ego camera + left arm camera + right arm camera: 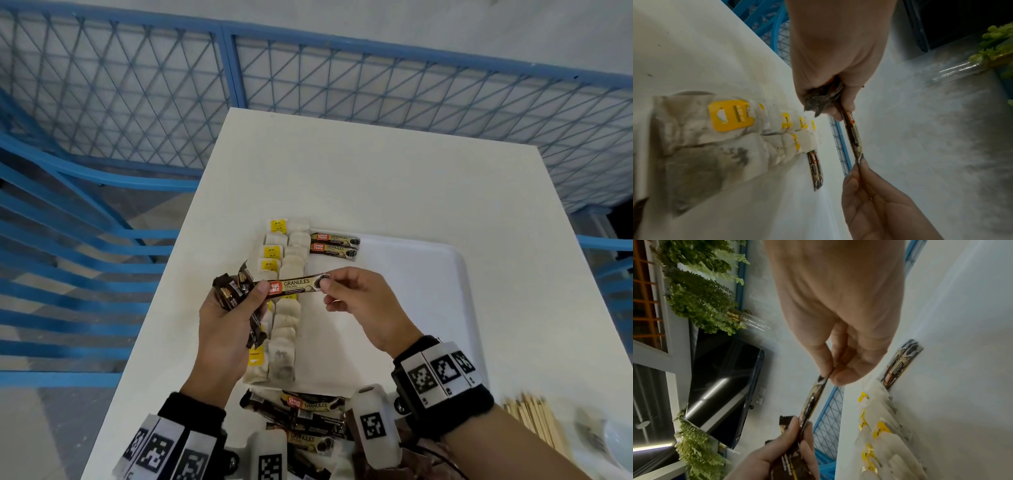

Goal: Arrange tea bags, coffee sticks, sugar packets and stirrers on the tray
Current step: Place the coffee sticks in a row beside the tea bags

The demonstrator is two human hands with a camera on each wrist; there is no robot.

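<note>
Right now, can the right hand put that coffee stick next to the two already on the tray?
Probably yes. The right hand pinches the coffee stick just above the tray, with bare space below the two placed sticks, though the left hand also grips it.

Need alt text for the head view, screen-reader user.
Over a white table, the right hand pinches one end of a coffee stick whose other end sits under the left hand's thumb with a bunch of sticks. Below lie rows of tea bags and two coffee sticks on a white tray.
</note>
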